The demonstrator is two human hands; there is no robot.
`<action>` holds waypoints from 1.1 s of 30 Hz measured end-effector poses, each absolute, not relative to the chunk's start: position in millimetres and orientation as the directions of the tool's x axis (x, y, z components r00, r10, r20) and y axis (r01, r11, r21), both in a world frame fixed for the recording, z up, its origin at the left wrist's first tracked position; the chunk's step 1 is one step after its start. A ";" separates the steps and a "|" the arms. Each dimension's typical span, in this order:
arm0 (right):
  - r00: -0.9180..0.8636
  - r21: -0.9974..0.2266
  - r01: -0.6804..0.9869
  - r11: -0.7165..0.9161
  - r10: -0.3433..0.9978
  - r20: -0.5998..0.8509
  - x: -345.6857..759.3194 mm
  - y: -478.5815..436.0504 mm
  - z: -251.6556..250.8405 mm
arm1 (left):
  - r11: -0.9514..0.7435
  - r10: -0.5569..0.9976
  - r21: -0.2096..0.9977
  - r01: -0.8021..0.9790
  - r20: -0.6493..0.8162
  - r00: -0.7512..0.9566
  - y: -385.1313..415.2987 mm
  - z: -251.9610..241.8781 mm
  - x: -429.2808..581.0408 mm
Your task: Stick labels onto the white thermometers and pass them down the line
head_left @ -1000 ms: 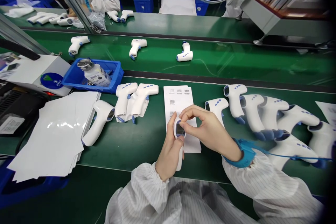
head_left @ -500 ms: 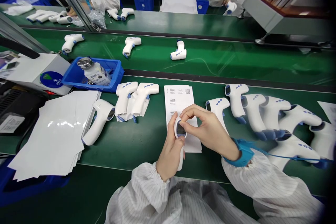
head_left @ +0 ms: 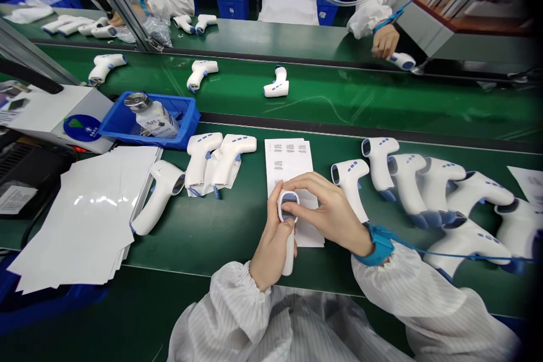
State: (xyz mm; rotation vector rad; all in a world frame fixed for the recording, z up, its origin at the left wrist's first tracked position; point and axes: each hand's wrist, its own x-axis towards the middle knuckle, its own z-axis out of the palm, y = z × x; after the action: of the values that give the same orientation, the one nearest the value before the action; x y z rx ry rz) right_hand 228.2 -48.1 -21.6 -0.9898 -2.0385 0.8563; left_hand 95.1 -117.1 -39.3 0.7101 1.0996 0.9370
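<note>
A white infrared thermometer (head_left: 289,260) stands upright between my hands, its small dark screen (head_left: 289,206) facing me. My left hand (head_left: 270,246) is wrapped around its handle and the side of its head. My right hand (head_left: 333,212) grips the head, with fingertips at the top rim and the thumb pressed on the screen; whether a thin film lies under the thumb I cannot tell. Beneath them is a printed label sheet (head_left: 286,153), partly covered by my hands. Just right of my right hand lies another white thermometer (head_left: 351,181).
Several thermometers (head_left: 407,181) crowd the right side, and two lie on white paper (head_left: 232,175) at left. Beside a stack of sheets (head_left: 89,215) rests another thermometer (head_left: 159,198). A blue tray (head_left: 186,124) holds a bottle. Beyond runs a green belt (head_left: 339,96); a co-worker's hand (head_left: 385,41) holds a thermometer.
My right thumb has slid down over the screen, and the right hand has shifted slightly left. The thermometers on the belt have moved left. At upper right, a co-worker's hand has brought a thermometer toward the belt.
</note>
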 end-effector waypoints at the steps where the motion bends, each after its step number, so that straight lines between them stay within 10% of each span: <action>1: -0.451 -0.779 0.374 0.504 0.832 0.322 228.1 -47.6 -21.3 | 0.446 0.895 0.854 -0.267 -0.418 0.159 -117.3 -38.6 95.3; 10: -0.276 -0.962 0.260 0.090 0.961 0.015 235.3 -48.0 -18.1 | 0.496 0.868 0.830 -0.255 -0.465 0.175 -115.4 -28.7 94.8; 20: -0.388 -0.791 0.382 0.478 0.860 0.333 229.6 -64.8 -12.6 | 0.472 0.880 0.850 -0.235 -0.441 0.175 -116.1 -30.6 96.2; 33: -0.322 -0.797 0.423 0.432 0.893 0.314 219.0 -48.4 -13.6 | 0.427 0.904 0.836 -0.346 -0.391 0.171 -117.0 -26.1 94.0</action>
State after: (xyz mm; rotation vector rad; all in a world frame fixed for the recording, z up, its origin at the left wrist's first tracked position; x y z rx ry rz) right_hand 219.0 -48.4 -13.6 -1.1122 -1.9191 0.7778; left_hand 94.0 -117.0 -26.1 0.6658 1.0371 0.9869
